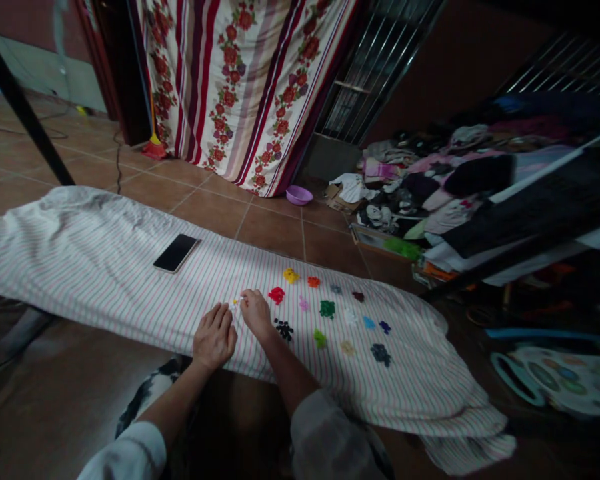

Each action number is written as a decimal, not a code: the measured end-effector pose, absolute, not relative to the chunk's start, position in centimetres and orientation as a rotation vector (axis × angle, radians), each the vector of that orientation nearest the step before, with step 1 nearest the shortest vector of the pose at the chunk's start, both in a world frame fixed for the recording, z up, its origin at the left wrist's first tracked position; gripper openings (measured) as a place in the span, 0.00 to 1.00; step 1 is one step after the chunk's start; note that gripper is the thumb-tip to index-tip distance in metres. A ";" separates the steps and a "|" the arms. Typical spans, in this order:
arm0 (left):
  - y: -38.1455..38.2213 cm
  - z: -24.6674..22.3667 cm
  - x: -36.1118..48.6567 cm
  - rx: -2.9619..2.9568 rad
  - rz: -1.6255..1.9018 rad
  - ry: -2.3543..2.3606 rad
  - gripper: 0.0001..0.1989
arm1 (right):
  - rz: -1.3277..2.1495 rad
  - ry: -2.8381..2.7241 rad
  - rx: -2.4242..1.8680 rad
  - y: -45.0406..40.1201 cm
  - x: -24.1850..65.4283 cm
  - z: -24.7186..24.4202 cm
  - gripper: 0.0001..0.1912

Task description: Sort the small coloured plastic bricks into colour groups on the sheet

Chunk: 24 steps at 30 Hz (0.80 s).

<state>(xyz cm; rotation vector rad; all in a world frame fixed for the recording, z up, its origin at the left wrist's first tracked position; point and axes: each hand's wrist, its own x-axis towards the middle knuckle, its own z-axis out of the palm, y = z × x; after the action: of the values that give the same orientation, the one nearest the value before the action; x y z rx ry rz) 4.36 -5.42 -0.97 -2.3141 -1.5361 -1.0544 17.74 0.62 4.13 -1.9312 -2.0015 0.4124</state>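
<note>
My left hand (215,337) rests low over the striped cloth, its fingers curled together. Close beside it, my right hand (256,313) is closed in a pinch. Between the fingertips of both hands is a small white piece (233,306) with a bit of yellow; its exact shape is too small to tell. Just right of my hands lie little heaps of tiny coloured pieces, among them a red heap (277,295), a black heap (283,329), a yellow heap (291,275), a pink heap (304,303) and a dark green heap (327,308).
A striped cloth (125,267) covers the long surface. On it lie a phone (176,253) at left and more heaps at right, including a dark grey heap (381,354). Beyond stand a purple basin (299,195), a floral curtain (230,87) and piled clothes (430,180).
</note>
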 end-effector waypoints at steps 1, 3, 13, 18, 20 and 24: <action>-5.4 -1.0 4.4 -2.315 -1.055 -1.535 0.17 | 0.414 -1.986 -1.928 0.6 17.7 4.0 0.13; -5.5 -0.9 4.4 -2.320 -1.054 -1.535 0.17 | 0.407 -1.955 -1.911 0.6 17.7 3.7 0.12; -5.5 -0.9 4.5 -2.301 -1.051 -1.508 0.16 | 0.396 -1.803 -1.812 -0.1 18.7 2.8 0.08; -5.4 -0.9 4.5 -2.278 -1.041 -1.462 0.15 | 0.411 -1.728 -1.781 -1.0 20.2 3.0 0.08; -5.4 -0.9 4.5 -2.276 -1.041 -1.449 0.15 | 0.433 -1.699 -1.759 -1.4 21.3 3.1 0.09; -5.4 -1.0 4.6 -2.283 -1.037 -1.458 0.15 | 0.454 -1.624 -1.700 -2.3 24.3 3.1 0.08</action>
<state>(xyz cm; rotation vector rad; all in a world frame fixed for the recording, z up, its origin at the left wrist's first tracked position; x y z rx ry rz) 4.57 -5.40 -1.03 -2.2832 -1.4581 -1.0372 24.33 -2.26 3.05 -1.6998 -1.6238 0.4543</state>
